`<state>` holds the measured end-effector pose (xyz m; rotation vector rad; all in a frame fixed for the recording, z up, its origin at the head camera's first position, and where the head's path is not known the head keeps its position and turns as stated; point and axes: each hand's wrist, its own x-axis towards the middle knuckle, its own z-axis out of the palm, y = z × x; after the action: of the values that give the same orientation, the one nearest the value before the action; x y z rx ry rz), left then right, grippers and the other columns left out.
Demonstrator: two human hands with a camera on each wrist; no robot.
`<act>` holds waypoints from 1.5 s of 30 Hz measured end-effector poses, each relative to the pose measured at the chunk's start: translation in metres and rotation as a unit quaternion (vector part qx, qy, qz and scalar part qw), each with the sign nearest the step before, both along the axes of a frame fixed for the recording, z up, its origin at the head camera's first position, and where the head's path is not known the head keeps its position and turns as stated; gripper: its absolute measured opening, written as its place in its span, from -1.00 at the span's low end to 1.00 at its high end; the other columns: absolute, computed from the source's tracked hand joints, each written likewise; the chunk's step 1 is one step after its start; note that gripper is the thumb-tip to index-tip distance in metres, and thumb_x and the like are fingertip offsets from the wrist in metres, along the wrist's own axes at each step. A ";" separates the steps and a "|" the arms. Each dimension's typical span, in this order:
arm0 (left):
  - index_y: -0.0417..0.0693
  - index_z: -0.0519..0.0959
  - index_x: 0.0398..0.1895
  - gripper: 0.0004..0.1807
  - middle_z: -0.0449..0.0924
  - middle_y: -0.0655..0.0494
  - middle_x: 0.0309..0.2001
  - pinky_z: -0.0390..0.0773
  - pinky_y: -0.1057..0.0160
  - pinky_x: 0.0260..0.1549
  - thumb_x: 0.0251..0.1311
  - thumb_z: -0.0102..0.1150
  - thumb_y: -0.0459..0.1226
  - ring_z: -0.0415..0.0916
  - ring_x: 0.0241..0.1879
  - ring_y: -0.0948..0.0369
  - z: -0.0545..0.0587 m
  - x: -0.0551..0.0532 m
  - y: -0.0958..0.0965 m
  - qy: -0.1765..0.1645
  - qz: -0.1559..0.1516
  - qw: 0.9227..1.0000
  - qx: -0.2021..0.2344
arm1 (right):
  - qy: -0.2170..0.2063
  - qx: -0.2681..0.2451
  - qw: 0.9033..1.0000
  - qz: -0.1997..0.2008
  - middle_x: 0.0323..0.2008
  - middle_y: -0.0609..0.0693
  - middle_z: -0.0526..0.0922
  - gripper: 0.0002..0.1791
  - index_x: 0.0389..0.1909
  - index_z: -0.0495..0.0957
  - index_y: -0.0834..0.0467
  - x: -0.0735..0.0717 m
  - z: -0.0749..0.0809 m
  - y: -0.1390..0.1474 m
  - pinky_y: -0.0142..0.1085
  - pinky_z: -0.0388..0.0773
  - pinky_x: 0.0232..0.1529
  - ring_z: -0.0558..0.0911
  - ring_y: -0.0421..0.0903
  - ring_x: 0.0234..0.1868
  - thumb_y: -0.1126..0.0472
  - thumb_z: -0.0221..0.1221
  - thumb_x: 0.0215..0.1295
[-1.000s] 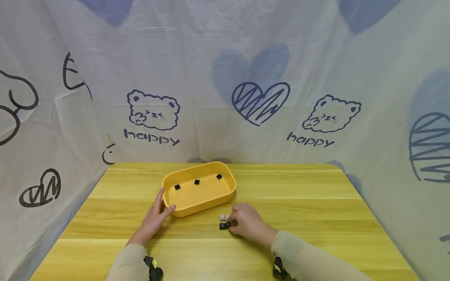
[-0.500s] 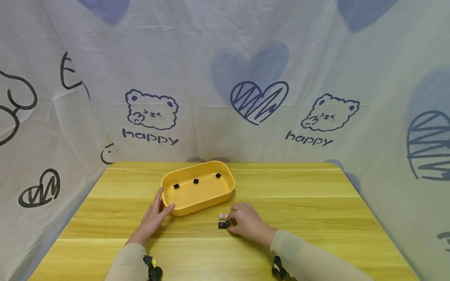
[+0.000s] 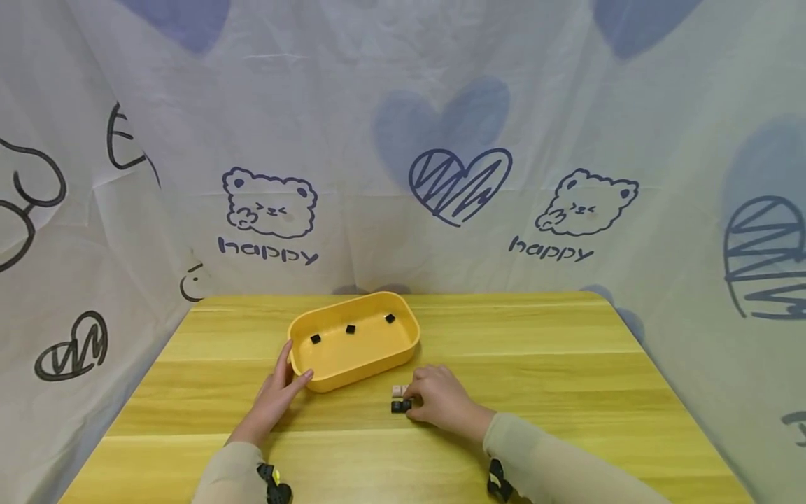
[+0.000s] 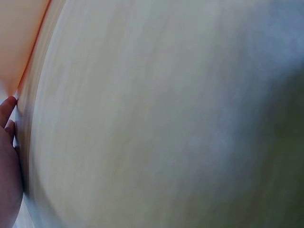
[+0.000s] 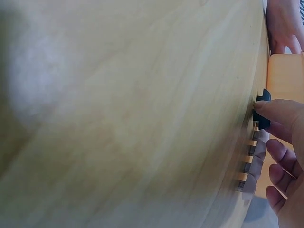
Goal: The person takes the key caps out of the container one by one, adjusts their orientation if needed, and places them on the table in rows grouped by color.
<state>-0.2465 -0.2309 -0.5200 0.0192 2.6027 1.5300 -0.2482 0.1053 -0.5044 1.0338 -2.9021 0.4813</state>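
My left hand (image 3: 272, 399) rests against the near left corner of a yellow tray (image 3: 362, 373), its fingers fairly straight along the outside and the thumb at the front rim. With thumb and forefinger, my right hand (image 3: 446, 397) pinches a black keycap (image 3: 406, 404) at the table surface. Another black keycap (image 3: 396, 407) sits right beside it on the left. Just behind them is a row of pale keycaps (image 3: 397, 391), partly hidden by the right hand. In the right wrist view, several pale keycaps (image 5: 255, 167) line up below the pinched black keycap (image 5: 262, 119).
Inside the tray lie three black keycaps, at the left (image 3: 315, 339), the middle (image 3: 350, 329) and the right (image 3: 390, 318). The wooden table (image 3: 541, 350) ends at a white cloth backdrop (image 3: 365, 231) with printed hearts and bears.
The head view shifts slightly. Both hands, the tray and the keycaps keep their places relative to one another.
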 end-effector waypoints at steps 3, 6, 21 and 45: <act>0.23 -0.40 0.57 -0.03 -0.05 -0.34 0.46 -0.11 -0.24 0.34 0.38 0.03 0.09 -0.11 0.45 -0.19 0.001 0.000 0.001 0.005 -0.001 1.000 0.012 | -0.001 -0.005 1.000 0.001 -0.50 -0.27 0.39 -0.77 -0.30 0.77 -0.07 -0.001 0.002 0.001 -0.35 0.21 -0.32 0.30 -0.29 -0.45 0.01 0.46 -0.03; 0.20 -0.40 0.57 -0.04 -0.05 -0.34 0.46 -0.09 -0.23 0.34 0.39 0.04 0.05 -0.11 0.45 -0.19 0.002 0.000 0.002 0.011 -0.001 1.000 0.018 | -0.002 -0.012 1.000 -0.001 -0.49 -0.28 0.39 -0.76 -0.30 0.76 -0.06 -0.001 0.005 0.001 -0.35 0.23 -0.31 0.30 -0.29 -0.45 0.01 0.46 -0.02; 0.16 -0.37 0.58 -0.05 -0.03 -0.38 0.44 -0.11 -0.25 0.34 0.39 0.04 0.05 -0.07 0.43 -0.21 -0.001 0.001 0.001 0.007 0.003 1.000 -0.001 | -0.002 -0.090 0.996 0.013 -0.39 -0.07 0.58 -0.77 -0.27 0.75 0.12 -0.025 0.046 -0.012 -0.27 0.45 -0.23 0.48 -0.20 -0.36 0.12 0.46 0.07; 0.15 -0.32 0.58 -0.06 0.01 -0.39 0.43 -0.08 -0.26 0.33 0.38 0.07 0.03 -0.06 0.43 -0.22 0.002 0.001 0.000 0.009 0.009 1.000 0.006 | -0.185 -0.220 0.957 -0.041 -0.18 0.11 0.66 -0.73 -0.09 0.70 0.25 -0.092 0.045 -0.072 -0.30 0.53 -0.26 0.53 -0.14 -0.29 0.30 0.37 0.16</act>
<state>-0.2455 -0.2311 -0.5179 0.0118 2.6153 1.5581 -0.3400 0.0333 -0.4594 0.8210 -2.8941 1.3705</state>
